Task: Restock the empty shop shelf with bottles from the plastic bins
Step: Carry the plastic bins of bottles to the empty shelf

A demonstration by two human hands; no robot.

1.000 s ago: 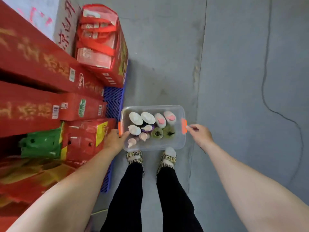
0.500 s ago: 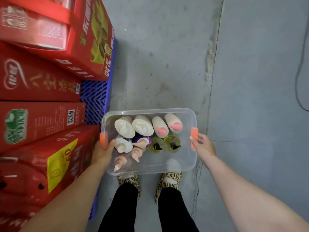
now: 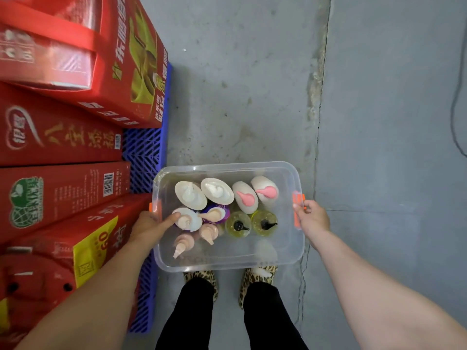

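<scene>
- Concrete floor (image 3: 252,84): grey, cracked, fills the upper and right part of the head view
- Red cartons (image 3: 63,137): stacked along the left edge on a blue pallet (image 3: 144,152)
- Clear plastic bin (image 3: 227,261): held level above the floor, just in front of two feet in leopard-print slippers (image 3: 257,276); an orange latch sits at each short end
- Left hand (image 3: 149,228): closed around the bin's left rim beside the orange latch, thumb over the edge and reaching inside toward the nearest bottle
- Right hand (image 3: 313,219): fingers curled narrowly on the right orange latch (image 3: 298,210), gripping that end of the bin
- Bottles (image 3: 217,205): upright inside the bin, crowded toward its far and left part; white ones with white or pink pump heads in the far row, two yellow-green ones (image 3: 252,223) with black pumps nearer
</scene>
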